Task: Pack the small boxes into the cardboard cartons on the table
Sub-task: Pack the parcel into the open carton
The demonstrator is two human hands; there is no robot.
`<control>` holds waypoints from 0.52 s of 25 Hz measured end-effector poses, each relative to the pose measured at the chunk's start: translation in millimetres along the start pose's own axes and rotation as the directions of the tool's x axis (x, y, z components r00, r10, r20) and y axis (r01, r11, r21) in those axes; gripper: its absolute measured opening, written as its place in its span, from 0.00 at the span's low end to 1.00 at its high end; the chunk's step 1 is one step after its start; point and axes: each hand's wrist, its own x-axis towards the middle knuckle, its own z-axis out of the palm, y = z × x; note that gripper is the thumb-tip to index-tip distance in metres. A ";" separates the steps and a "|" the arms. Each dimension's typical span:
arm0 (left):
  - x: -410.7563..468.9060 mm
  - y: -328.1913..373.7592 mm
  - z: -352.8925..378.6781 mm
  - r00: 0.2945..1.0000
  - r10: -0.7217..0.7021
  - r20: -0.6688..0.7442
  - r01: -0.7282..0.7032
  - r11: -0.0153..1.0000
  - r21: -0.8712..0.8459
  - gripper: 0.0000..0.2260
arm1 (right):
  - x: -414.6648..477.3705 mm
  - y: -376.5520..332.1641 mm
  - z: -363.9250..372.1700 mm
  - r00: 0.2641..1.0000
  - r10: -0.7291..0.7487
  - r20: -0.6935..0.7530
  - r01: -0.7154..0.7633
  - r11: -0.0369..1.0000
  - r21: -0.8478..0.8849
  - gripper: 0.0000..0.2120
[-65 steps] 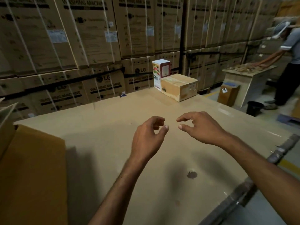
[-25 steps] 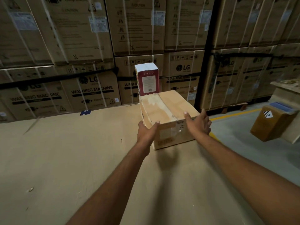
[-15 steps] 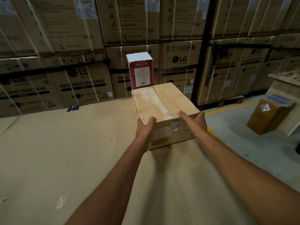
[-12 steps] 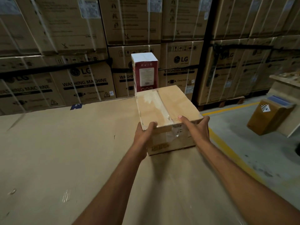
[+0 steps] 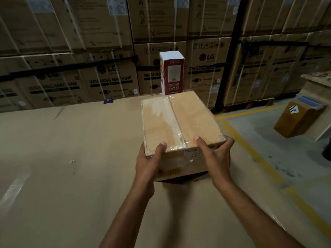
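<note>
A taped brown cardboard carton [image 5: 180,122] sits near the far right of the cardboard-covered table [image 5: 71,158], its near end lifted a little. My left hand [image 5: 150,161] grips its near left corner, thumb on the top. My right hand [image 5: 215,154] grips the near right corner, thumb on the top as well. Behind the carton a small red and white box [image 5: 172,74] stands upright at the table's far edge.
Stacked washing-machine cartons [image 5: 107,51] form a wall behind the table. On the right the table ends above a grey floor with a yellow line [image 5: 250,144]. A brown box [image 5: 299,119] leans against another table at the far right.
Both hands reached from the table's middle to the carton and took hold of its near corners. The carton has since come closer to me, away from the red and white box.
</note>
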 end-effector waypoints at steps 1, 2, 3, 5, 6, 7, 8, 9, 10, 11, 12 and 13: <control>-14.1 -1.8 -12.7 1.000 -0.004 -0.006 0.004 1.000 0.003 0.21 | -16.4 -4.5 -3.1 1.000 0.001 0.015 -0.001 1.000 -0.018 0.39; -31.3 -4.0 -27.5 1.000 -0.012 -0.010 0.012 1.000 0.004 0.22 | -36.4 -9.3 -7.2 0.999 0.008 0.032 -0.007 0.999 -0.035 0.39; -46.2 -6.9 -41.1 1.000 -0.023 -0.012 0.023 1.000 -0.005 0.22 | -54.4 -13.0 -10.8 0.999 0.014 0.050 -0.012 0.999 -0.049 0.39; -76.1 -11.8 -69.6 0.999 -0.045 -0.009 0.045 0.999 -0.010 0.21 | -89.8 -16.7 -18.1 0.996 0.029 0.086 -0.025 0.999 -0.044 0.36; -90.1 -13.7 -83.6 0.998 -0.063 -0.003 0.063 0.998 0.002 0.20 | -107.8 -16.9 -22.0 0.994 0.038 0.104 -0.034 0.999 -0.039 0.34; -105.4 -16.4 -99.8 0.997 -0.078 0.001 0.078 0.997 0.015 0.19 | -129.7 -16.5 -25.6 0.991 0.039 0.125 -0.036 0.999 -0.029 0.30; -118.8 -18.5 -114.8 0.997 -0.077 0.001 0.077 0.997 0.022 0.18 | -149.3 -16.0 -28.3 0.990 0.039 0.135 -0.038 0.999 -0.011 0.26; -130.4 -23.0 -129.6 0.998 -0.065 -0.002 0.065 0.997 0.029 0.16 | -168.6 -14.5 -30.7 0.990 0.046 0.132 -0.047 0.999 0.005 0.22; -142.8 -26.4 -144.2 0.999 -0.048 -0.014 0.048 0.998 0.035 0.15 | -186.8 -12.2 -31.2 0.990 0.062 0.126 -0.066 0.998 0.024 0.19; -152.1 -30.2 -157.7 0.999 -0.029 -0.030 0.031 0.998 0.052 0.16 | -202.6 -10.2 -30.3 0.989 0.083 0.126 -0.089 0.995 0.041 0.18; -163.0 -34.6 -172.2 0.999 -0.016 -0.044 0.019 0.997 0.075 0.18 | -218.9 -7.6 -28.4 0.984 0.114 0.136 -0.120 0.992 0.037 0.19; -173.0 -37.6 -184.5 0.998 -0.010 -0.057 0.015 0.995 0.096 0.19 | -231.7 -5.5 -26.7 0.976 0.146 0.162 -0.153 0.988 0.033 0.22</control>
